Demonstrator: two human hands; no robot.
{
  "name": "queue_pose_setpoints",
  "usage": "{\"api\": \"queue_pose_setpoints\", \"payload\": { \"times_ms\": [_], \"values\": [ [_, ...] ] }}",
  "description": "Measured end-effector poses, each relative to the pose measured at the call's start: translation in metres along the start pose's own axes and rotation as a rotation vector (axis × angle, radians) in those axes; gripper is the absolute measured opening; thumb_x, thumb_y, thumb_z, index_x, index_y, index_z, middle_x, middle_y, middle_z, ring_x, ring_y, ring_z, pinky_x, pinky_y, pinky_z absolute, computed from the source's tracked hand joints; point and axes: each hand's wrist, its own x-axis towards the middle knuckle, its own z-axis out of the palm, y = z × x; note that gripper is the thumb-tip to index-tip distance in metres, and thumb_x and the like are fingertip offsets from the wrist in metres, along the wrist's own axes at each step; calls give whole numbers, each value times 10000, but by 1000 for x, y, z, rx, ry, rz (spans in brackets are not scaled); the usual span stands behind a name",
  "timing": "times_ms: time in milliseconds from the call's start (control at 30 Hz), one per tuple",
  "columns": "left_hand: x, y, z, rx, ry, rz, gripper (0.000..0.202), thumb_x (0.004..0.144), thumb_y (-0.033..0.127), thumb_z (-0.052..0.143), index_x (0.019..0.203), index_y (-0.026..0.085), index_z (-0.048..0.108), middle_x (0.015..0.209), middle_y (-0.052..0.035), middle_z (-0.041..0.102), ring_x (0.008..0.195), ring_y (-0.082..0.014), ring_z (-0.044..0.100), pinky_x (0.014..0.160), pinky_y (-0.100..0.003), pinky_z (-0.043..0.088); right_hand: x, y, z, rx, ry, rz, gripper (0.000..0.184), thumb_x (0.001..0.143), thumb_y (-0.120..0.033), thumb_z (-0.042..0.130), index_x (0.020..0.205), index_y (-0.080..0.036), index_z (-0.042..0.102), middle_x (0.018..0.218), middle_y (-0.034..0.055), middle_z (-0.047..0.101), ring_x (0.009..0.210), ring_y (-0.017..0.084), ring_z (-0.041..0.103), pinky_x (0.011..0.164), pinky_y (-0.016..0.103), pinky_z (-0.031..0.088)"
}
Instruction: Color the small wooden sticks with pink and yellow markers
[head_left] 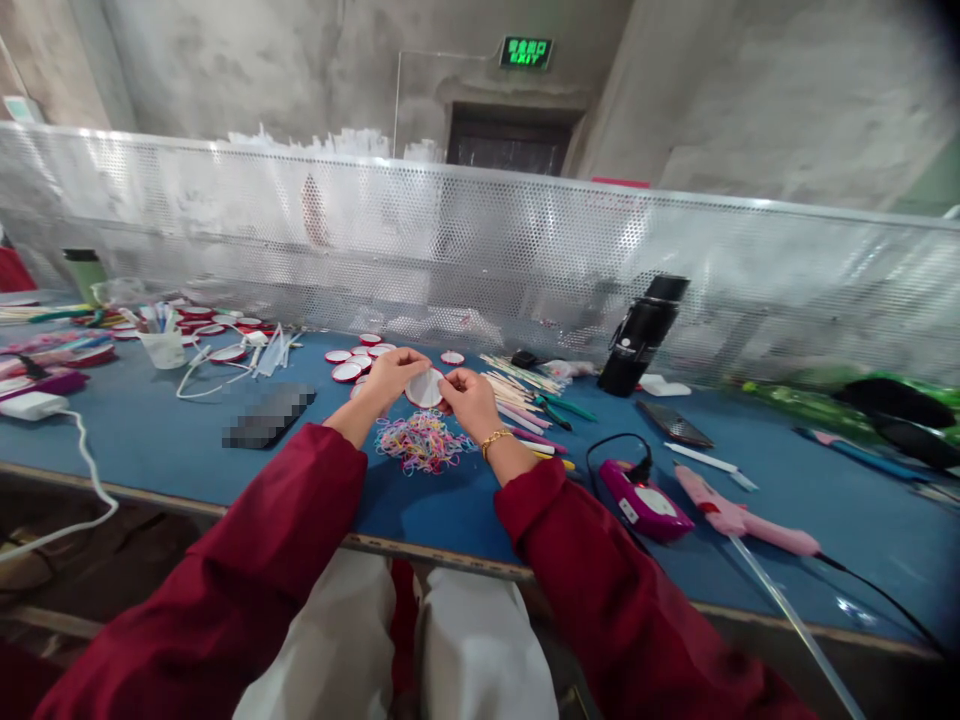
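Both my hands meet over the blue table (165, 430), holding a small round white lid (424, 389) between them. My left hand (390, 378) grips its left edge with curled fingers. My right hand (469, 398), with a gold bracelet at the wrist, pinches its right edge. Just below the hands lies a heap of small coloured rubber bands (421, 441). Several red-rimmed white lids (352, 360) lie behind my left hand. A bundle of thin sticks (517, 380) lies to the right of my right hand.
A pink glue gun (739, 518) and a pink device with a cable (646, 500) lie at the right. A black flask (641, 335), a phone (673, 423), green pliers (559, 408), a plastic cup (163, 345) and a white charger (30, 405) also sit on the table. A perforated metal screen (480, 250) closes the back.
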Motion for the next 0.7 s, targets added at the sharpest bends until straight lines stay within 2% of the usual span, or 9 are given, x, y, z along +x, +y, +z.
{"api": "queue_pose_setpoints", "payload": {
  "times_ms": [233,500,700],
  "values": [
    [-2,4,1,29,12,-36,100,686,246,637,739,163,647,651,-9,613,535,-86,477,495,-222,359,1,3,1,41,12,62,152,733,-354,590,686,-217,547,494,-49,581,430,123,553,455,239,472],
    [-3,7,3,14,44,-89,71,703,213,610,743,165,644,645,-8,611,507,-76,458,447,-203,342,2,5,2,69,10,69,142,729,-345,592,686,-217,546,487,-53,575,428,121,555,448,237,479],
    [-2,3,4,35,55,-72,58,724,190,583,747,160,626,661,-8,619,522,-83,482,480,-214,374,1,4,4,67,12,74,150,717,-347,601,679,-213,544,483,-54,574,432,120,558,447,235,478]
  ]
}}
